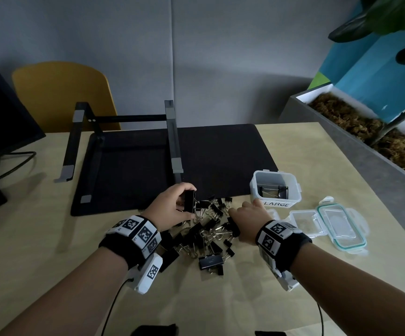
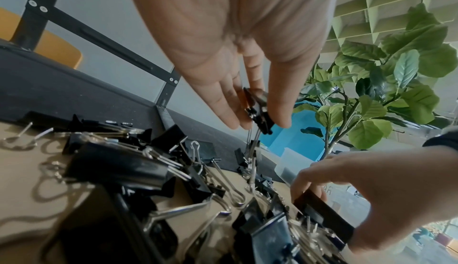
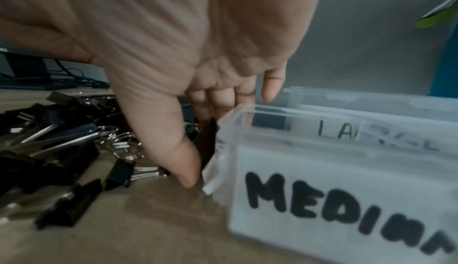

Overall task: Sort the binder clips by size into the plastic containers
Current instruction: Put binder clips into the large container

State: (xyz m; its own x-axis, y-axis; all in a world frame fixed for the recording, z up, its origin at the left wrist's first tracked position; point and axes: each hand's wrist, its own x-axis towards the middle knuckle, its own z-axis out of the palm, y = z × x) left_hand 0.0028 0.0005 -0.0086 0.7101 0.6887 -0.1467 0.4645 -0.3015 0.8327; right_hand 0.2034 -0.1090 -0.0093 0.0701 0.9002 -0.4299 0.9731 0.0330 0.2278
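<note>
A pile of black binder clips of mixed sizes lies on the wooden table in front of me. My left hand holds a large black clip upright above the pile's far left; in the left wrist view its fingers pinch the clip. My right hand reaches into the pile's right side, thumb and fingers gripping a black clip beside the clear container marked MEDIUM. The container marked LARGE stands behind it with clips inside.
Clear lids, one with a teal seal, lie right of the containers. A black desk mat with a metal laptop stand is behind the pile. A monitor stands far left, a planter box far right.
</note>
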